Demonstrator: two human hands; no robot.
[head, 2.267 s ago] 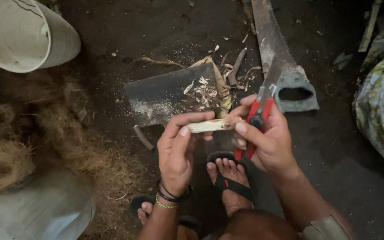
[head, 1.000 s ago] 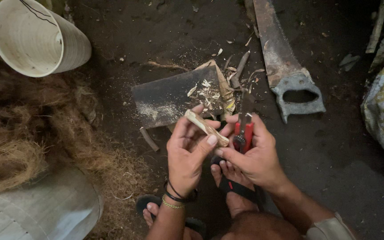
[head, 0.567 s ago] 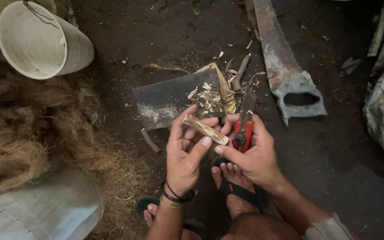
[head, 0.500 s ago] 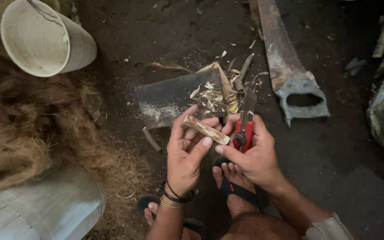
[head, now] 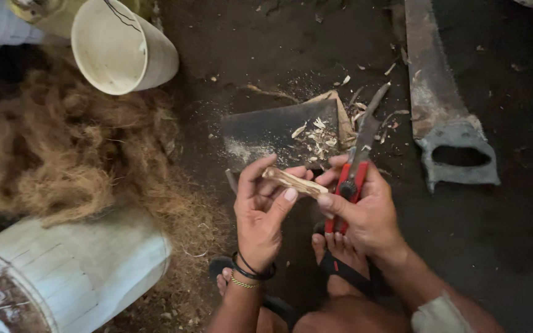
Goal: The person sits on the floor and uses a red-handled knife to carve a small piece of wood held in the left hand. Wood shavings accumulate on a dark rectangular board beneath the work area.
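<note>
We note the left hand [head: 260, 216] pinching a stick [head: 294, 181] level for working; our right hand [head: 365, 213] grips red shears [head: 354, 172], blades pointing away, steadying the stick's end.

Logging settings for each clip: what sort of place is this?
Probably a rough outdoor or shed work spot on a dirt floor: a handsaw, a heap of brown fibre and wood chips lie around.
</note>
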